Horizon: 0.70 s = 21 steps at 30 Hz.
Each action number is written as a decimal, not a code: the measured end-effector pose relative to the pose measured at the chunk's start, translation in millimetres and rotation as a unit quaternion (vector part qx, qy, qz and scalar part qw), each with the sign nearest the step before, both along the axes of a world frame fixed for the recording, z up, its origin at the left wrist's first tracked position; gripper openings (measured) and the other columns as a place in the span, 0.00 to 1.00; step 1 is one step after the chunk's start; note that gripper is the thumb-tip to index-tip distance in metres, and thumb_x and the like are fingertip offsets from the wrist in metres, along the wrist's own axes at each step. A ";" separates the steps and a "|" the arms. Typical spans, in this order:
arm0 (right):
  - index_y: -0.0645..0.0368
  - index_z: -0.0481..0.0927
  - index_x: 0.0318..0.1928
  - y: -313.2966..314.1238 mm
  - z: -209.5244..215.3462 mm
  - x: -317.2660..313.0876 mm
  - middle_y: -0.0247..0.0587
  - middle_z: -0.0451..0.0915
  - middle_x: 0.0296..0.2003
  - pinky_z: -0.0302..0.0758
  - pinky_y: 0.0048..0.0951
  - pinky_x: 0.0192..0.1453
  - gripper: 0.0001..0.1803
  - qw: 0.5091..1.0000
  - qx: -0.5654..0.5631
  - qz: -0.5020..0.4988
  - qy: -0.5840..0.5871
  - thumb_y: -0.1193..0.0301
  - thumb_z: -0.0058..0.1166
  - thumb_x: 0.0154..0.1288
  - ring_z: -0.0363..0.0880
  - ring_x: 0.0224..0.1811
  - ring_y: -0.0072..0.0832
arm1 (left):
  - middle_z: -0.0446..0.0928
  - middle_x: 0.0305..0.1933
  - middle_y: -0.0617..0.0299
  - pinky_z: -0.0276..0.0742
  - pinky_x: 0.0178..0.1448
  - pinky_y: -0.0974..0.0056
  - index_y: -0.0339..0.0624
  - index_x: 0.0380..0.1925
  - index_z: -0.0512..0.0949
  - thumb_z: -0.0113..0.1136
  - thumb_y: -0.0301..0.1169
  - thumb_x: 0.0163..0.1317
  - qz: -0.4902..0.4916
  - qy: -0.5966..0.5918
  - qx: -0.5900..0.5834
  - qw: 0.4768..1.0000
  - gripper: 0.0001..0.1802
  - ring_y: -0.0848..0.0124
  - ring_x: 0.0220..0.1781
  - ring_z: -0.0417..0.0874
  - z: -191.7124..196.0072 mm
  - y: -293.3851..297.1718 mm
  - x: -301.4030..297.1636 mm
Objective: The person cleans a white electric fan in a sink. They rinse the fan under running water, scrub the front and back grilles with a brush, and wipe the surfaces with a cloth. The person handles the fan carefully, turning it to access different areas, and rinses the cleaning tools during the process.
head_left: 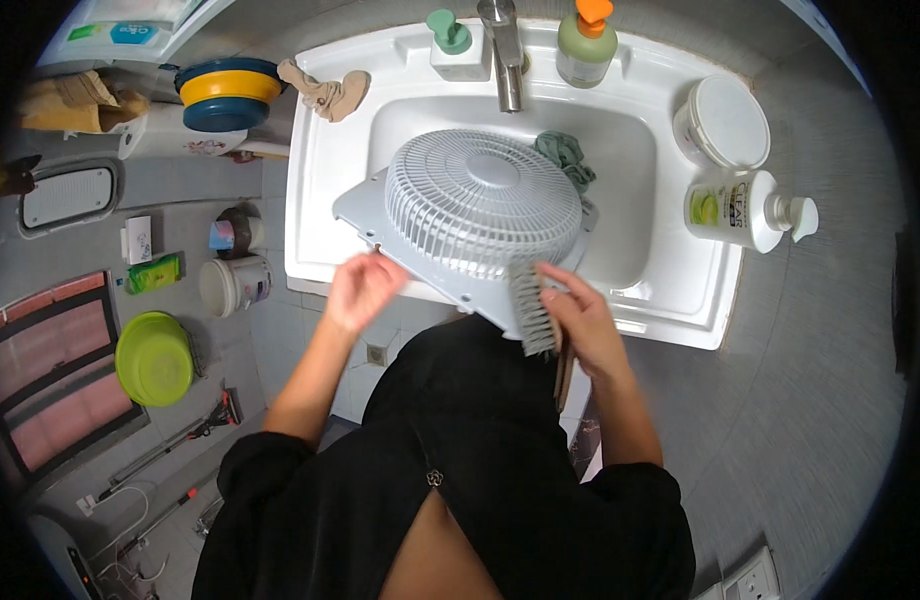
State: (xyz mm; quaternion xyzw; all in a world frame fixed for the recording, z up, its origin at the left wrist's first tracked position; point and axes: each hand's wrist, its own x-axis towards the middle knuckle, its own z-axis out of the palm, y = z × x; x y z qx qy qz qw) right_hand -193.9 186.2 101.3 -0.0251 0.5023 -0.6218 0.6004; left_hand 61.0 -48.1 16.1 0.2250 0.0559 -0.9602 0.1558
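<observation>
A pale grey fan cover (483, 200), a round slatted grille on a flat plate, lies tilted across the white sink (630, 140) with its near edge over the front rim. My left hand (366, 290) is at the plate's near left edge, thumb and fingers closed on it. In my right hand (583, 318) is a scrub brush (532, 308) with grey bristles and a brown back. The bristles face left, against or just over the near right part of the cover; I cannot tell which. A crumpled green cloth (566, 158) lies in the basin behind the cover.
The metal faucet (504, 55) rises at the back, between a white pump dispenser (460, 48) and a green bottle (586, 45). A lidded white tub (722, 122) and a white pump bottle (745, 210) stand on the right rim. A beige cloth (328, 90) drapes the back left corner.
</observation>
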 end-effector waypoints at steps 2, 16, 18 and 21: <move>0.66 0.66 0.55 -6.9 -10.6 16.4 0.33 0.75 0.23 0.66 0.18 0.24 0.24 0.999 -0.026 0.042 -0.017 0.73 0.52 0.59 0.67 0.19 0.15 | 0.71 0.50 0.55 0.62 0.62 0.55 0.36 0.52 0.63 0.41 0.35 0.65 -0.144 -0.152 -0.154 0.966 0.19 0.64 0.56 0.70 91.4 54.2 -59.5; 0.55 0.76 0.48 -53.6 -21.6 -13.9 0.35 0.77 0.24 0.69 0.22 0.32 0.18 0.861 -0.069 0.125 0.489 0.71 0.54 0.54 0.74 0.25 0.24 | 0.70 0.51 0.53 0.74 0.51 0.57 0.36 0.55 0.60 0.34 0.50 0.66 -0.007 -0.480 -0.231 0.846 0.29 0.62 0.50 0.75 27.8 62.5 -44.6; 0.53 0.77 0.46 -79.9 -16.4 -5.0 0.40 0.78 0.24 0.71 0.26 0.31 0.18 0.776 -0.161 0.155 0.590 0.70 0.56 0.51 0.76 0.24 0.31 | 0.69 0.51 0.52 0.74 0.51 0.56 0.35 0.55 0.60 0.33 0.50 0.66 -0.002 -0.475 -0.240 0.847 0.29 0.62 0.50 0.75 16.9 60.6 -44.4; 0.49 0.78 0.45 -122.9 -2.2 20.5 0.40 0.79 0.25 0.73 0.32 0.32 0.19 0.711 -0.216 0.251 0.621 0.66 0.55 0.47 0.76 0.25 0.38 | 0.70 0.50 0.51 0.74 0.50 0.56 0.34 0.54 0.61 0.33 0.50 0.66 0.010 -0.504 -0.261 0.823 0.30 0.61 0.49 0.74 15.2 64.0 -46.8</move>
